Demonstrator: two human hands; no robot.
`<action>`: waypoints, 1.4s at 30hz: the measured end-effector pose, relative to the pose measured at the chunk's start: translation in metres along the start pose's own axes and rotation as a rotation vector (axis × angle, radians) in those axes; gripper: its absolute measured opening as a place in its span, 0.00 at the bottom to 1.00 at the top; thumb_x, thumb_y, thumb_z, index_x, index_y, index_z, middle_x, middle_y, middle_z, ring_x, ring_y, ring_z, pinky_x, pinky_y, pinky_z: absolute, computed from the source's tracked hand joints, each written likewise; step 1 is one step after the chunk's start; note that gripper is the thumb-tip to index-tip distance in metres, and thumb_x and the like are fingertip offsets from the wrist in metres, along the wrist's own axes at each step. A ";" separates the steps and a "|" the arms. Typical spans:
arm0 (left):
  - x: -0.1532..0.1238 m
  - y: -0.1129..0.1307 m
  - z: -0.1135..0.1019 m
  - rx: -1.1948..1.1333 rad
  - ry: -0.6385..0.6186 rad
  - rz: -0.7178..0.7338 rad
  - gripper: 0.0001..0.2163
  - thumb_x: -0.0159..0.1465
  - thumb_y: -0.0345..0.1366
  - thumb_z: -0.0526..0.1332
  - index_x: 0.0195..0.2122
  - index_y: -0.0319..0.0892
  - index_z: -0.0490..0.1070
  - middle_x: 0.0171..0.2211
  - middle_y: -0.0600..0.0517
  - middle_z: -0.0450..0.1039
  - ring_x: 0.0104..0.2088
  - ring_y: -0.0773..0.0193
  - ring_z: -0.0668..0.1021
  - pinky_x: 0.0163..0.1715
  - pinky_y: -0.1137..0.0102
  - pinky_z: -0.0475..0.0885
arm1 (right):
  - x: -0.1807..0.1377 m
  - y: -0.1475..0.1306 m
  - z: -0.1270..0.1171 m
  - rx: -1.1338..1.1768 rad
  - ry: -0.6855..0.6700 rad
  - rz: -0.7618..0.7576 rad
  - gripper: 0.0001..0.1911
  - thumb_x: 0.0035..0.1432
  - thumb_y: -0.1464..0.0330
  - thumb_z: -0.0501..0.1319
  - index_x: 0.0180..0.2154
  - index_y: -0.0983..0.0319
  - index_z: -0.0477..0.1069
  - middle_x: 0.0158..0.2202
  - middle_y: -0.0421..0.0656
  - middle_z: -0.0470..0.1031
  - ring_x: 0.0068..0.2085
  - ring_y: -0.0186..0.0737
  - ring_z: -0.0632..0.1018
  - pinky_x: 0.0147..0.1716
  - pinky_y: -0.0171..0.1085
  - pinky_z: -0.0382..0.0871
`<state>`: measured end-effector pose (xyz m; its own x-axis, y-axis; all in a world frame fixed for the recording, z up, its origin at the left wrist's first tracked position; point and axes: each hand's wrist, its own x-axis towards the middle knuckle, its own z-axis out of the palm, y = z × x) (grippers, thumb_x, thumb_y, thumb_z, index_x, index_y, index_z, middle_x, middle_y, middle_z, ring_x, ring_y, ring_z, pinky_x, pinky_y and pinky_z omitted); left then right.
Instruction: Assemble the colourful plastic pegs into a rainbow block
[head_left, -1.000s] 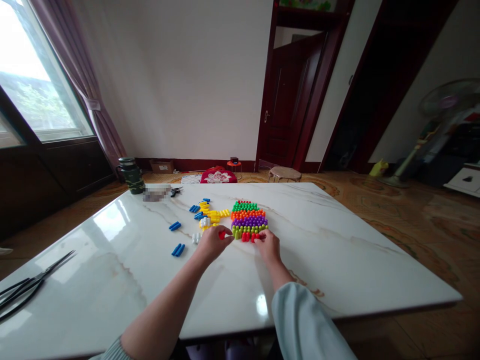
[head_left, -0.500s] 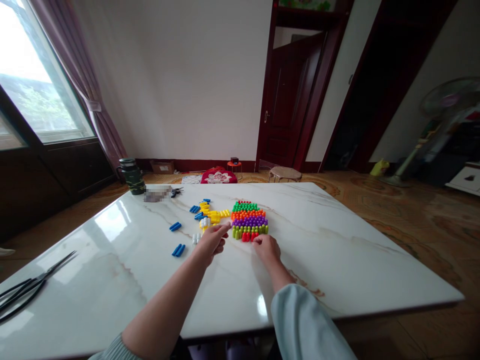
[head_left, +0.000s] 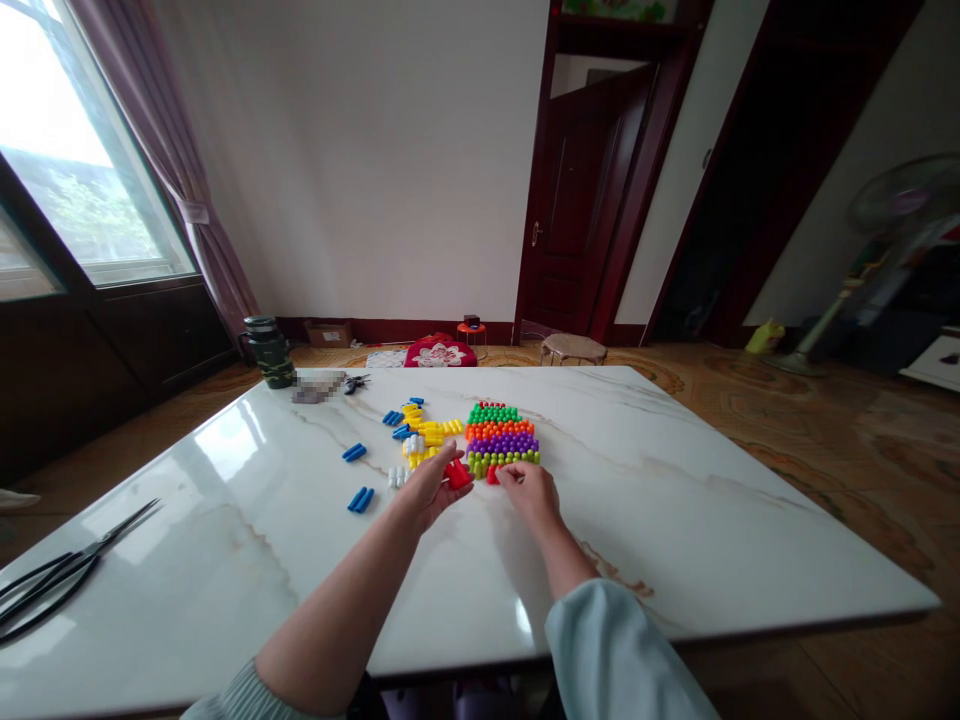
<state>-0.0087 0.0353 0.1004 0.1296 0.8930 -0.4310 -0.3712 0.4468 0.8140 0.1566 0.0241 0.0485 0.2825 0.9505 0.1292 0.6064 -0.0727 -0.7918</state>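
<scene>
Rows of small, round-topped plastic pegs (head_left: 504,442) stand packed together on the table, red and green at the back, then orange, purple and yellow-green. My left hand (head_left: 433,488) is turned palm up beside their left edge, its fingers curled around a few red pegs (head_left: 457,474). On the near side, my right hand (head_left: 531,490) pinches at a small red peg group (head_left: 493,474) in front of the yellow-green row; its fingertips partly cover these. Yellow pegs (head_left: 431,430) lie to the left, with white pegs (head_left: 398,477) nearer me.
Blue pegs (head_left: 361,499) lie scattered on the left of the white marble-look table (head_left: 675,520). Long black-handled scissors (head_left: 75,570) rest at the left edge. Pliers (head_left: 356,383) and a camouflage flask (head_left: 268,352) stand out at the back left. A stool (head_left: 573,348) is beyond the table.
My left hand has turned palm up, and red pegs now show in it. Fewer red pegs stand in the front row. My right hand has shifted slightly left.
</scene>
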 end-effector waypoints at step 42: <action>-0.015 -0.020 -0.014 1.331 -0.322 0.274 0.14 0.51 0.44 0.68 0.38 0.47 0.80 0.37 0.46 0.79 0.37 0.51 0.78 0.39 0.65 0.70 | 0.019 0.047 -0.012 -0.301 0.061 0.107 0.09 0.51 0.71 0.59 0.29 0.57 0.78 0.38 0.41 0.80 0.38 0.38 0.78 0.34 0.31 0.65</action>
<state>-0.0163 0.0125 0.0853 0.4660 0.8515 -0.2402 0.6994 -0.1883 0.6895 0.1991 0.0352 0.0205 0.3952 0.9134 0.0979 0.7611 -0.2659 -0.5916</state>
